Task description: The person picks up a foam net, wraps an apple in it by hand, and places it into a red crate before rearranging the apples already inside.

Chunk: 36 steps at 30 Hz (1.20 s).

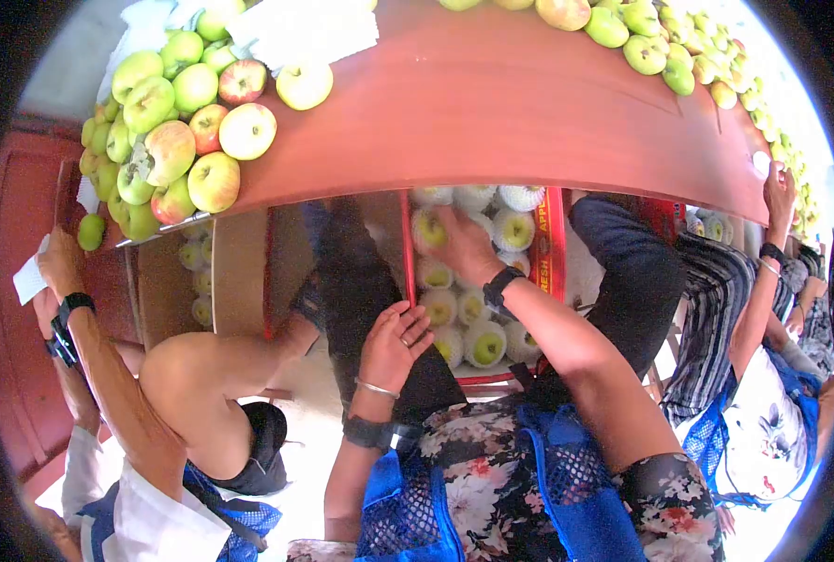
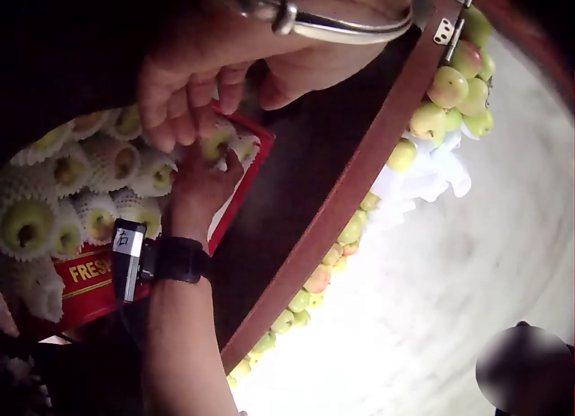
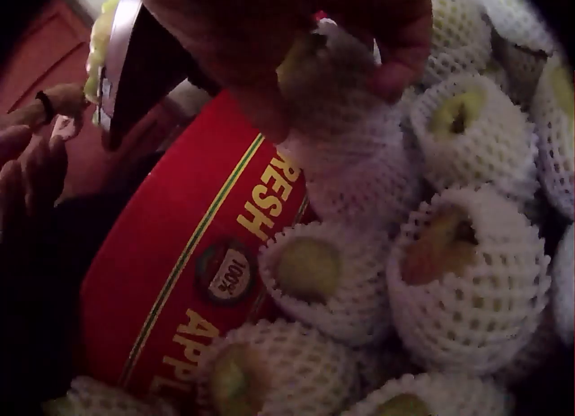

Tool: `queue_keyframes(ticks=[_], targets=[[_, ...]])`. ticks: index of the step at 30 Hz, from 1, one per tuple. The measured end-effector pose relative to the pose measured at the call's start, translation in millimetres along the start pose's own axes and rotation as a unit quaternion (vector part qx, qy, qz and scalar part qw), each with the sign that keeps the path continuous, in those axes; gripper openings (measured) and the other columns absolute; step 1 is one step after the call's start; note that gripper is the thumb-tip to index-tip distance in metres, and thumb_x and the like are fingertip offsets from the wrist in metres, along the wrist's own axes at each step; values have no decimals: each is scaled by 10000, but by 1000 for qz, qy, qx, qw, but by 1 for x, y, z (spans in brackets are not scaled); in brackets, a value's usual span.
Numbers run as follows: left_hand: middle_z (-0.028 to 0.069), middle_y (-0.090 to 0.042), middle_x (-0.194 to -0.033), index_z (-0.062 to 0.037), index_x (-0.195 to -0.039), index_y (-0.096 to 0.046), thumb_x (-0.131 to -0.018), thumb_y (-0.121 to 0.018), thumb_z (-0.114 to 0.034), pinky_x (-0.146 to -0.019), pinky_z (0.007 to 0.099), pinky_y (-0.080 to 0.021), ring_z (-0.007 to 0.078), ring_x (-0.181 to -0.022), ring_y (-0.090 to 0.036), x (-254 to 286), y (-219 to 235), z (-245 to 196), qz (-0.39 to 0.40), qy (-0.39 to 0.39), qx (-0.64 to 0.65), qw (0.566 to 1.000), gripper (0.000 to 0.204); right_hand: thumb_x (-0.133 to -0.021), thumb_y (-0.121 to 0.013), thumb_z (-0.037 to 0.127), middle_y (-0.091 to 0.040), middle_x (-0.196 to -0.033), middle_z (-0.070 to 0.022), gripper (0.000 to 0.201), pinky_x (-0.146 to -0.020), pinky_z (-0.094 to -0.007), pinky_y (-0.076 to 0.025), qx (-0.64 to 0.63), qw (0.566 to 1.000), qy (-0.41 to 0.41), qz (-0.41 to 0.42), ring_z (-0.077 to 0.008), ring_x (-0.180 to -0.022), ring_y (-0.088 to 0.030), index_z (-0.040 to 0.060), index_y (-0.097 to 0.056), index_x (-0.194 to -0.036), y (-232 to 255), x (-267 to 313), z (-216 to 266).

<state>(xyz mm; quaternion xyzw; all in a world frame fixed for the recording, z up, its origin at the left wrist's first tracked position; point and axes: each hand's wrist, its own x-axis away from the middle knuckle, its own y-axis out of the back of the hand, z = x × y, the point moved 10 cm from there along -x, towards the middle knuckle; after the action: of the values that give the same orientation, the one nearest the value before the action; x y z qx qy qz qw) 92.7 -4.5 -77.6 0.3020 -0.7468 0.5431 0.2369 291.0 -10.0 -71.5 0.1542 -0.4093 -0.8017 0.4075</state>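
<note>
A red cardboard box (image 1: 549,245) full of green apples in white foam nets sits on the floor under the table edge. My right hand (image 1: 456,242), a black watch on its wrist, reaches into the box's far end and grips one netted apple (image 3: 334,85); the fingers (image 3: 395,48) curl over its top. My left hand (image 1: 395,341), with a ring and a metal bangle, rests on my dark trouser knee beside the box, fingers relaxed and holding nothing. The left wrist view shows the right hand (image 2: 201,188) down among the netted apples (image 2: 99,169).
A red-brown table (image 1: 492,103) carries a heap of loose green and red apples (image 1: 169,131) at the left and another row (image 1: 661,42) at the far right, plus white foam sheets (image 1: 305,28). Another person's arm (image 1: 108,375) is at my left, and a seated person (image 1: 764,281) at my right.
</note>
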Motion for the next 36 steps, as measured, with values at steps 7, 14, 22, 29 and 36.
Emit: queue_keyframes(ticks=[7, 14, 22, 29, 36], targets=[[103, -571, -1142, -102, -1163, -492, -907, -480, -243, -877, 422, -463, 238, -1039, -557, 5, 2, -1, 0, -6, -11, 1000, 292, -646, -749, 172, -438, -1228, -233, 825, -842, -450, -460, -65, 997, -29, 22, -418, -1033, -510, 42, -281, -1313, 5, 7, -5], [106, -511, -1219, -69, -1209, -465, -898, -491, -195, -890, 388, -452, 235, -1070, -530, 42, -82, -15, 132, -2, -266, 955, 336, -654, -756, 180, -431, -1241, -251, 796, -860, -395, -462, -70, 996, -5, -46, -365, -1061, -516, 0, -310, -1289, 12, 23, -36], [152, -555, -1060, -3, -1153, -499, -865, -497, -128, -861, 371, -442, 288, -972, -563, 207, -304, -16, 578, -275, -444, 627, 314, -807, -645, 338, -514, -811, -90, 661, -557, -268, -500, -395, 844, -350, 96, -148, -579, -552, -17, -336, -1272, -45, 50, -76], [123, -584, -942, -32, -1064, -543, -822, -558, -149, -754, 332, -479, 245, -838, -586, 244, -318, -31, 558, -370, -415, 616, 270, -808, -649, 318, -466, -1014, -156, 773, -595, -289, -539, -547, 739, -392, 27, -217, -711, -591, 3, -188, -1344, -59, 36, -46], [123, -587, -874, -32, -1011, -559, -834, -544, -135, -726, 306, -478, 218, -780, -583, 138, -256, -50, 400, -330, -567, 639, 205, -807, -656, 293, -587, -944, -147, 599, -601, -282, -519, -458, 817, -351, 20, -181, -733, -598, -47, -381, -1217, -51, 23, -57]])
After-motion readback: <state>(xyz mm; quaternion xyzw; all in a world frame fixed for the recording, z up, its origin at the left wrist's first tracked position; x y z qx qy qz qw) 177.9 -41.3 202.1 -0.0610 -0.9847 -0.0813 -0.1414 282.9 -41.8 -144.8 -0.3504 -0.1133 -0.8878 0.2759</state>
